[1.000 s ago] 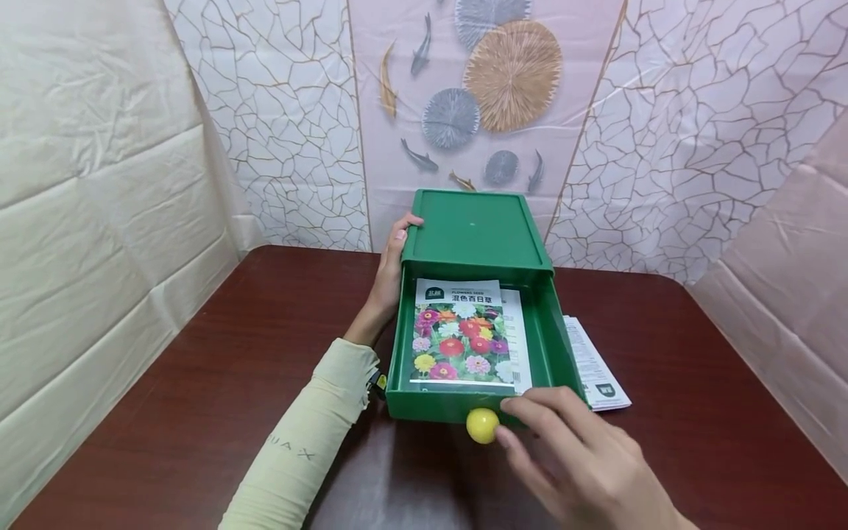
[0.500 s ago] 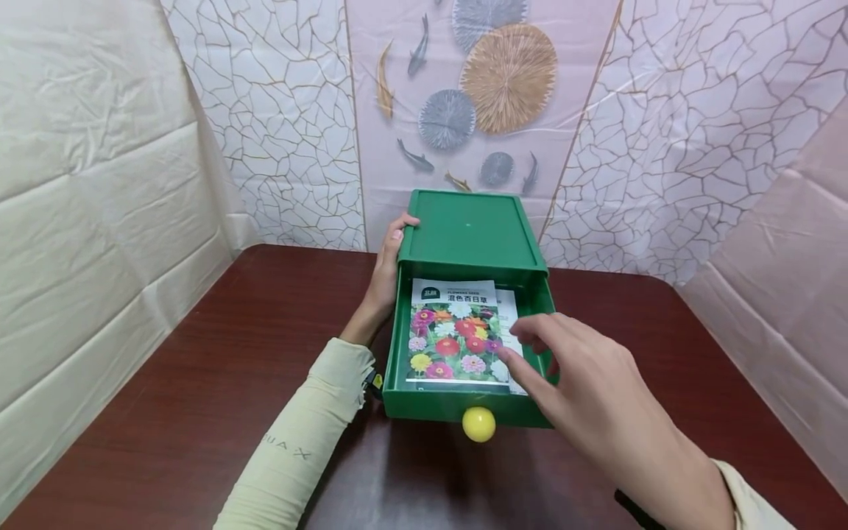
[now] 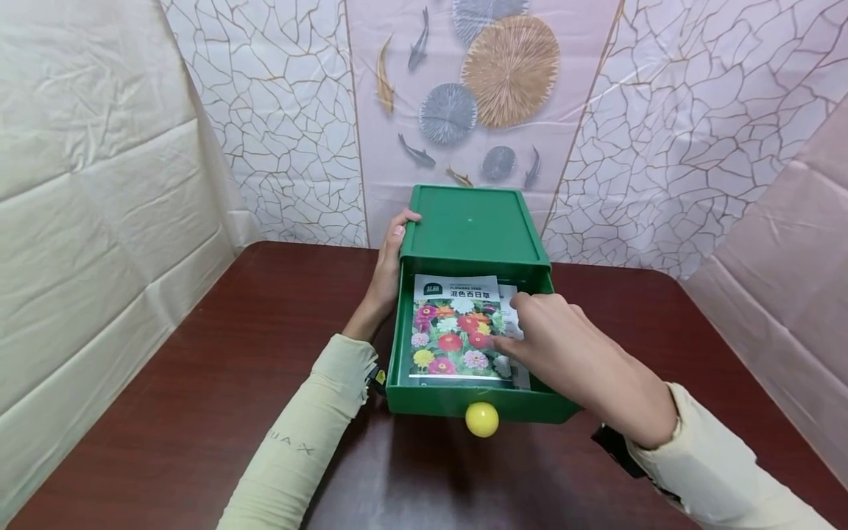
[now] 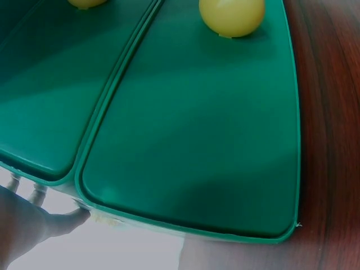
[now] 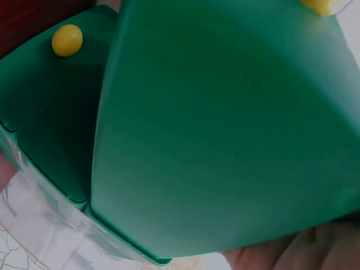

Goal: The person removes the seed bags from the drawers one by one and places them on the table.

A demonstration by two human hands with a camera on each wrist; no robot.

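A green drawer [image 3: 430,401] with a yellow knob [image 3: 481,419] is pulled out of a green cabinet [image 3: 472,224]. In it lie a flower seed packet [image 3: 450,327] with a colourful blossom picture and, partly beneath, a white packet [image 3: 521,379]. My right hand [image 3: 579,357] reaches down into the drawer from the right, thumb tip over the blossom packet's right edge. The other fingertips are mostly hidden behind the hand. Along the cabinet's left side, my left hand [image 3: 384,283] rests with a fingertip on the top edge; its extended fingers [image 4: 62,222] show in the left wrist view.
Two drawer fronts [image 4: 191,129] sit flush in the cabinet, each with a yellow knob [image 4: 232,14]. All of it stands on a dark red-brown table [image 3: 218,346]. Behind the table hangs a patterned cloth [image 3: 291,132], with pale cloth walls [image 3: 99,184] at the sides.
My right hand has left the yellow knob and moved up and over the drawer, then lower onto the packets. Papers seen right of the cabinet are now hidden. My left hand stays put.
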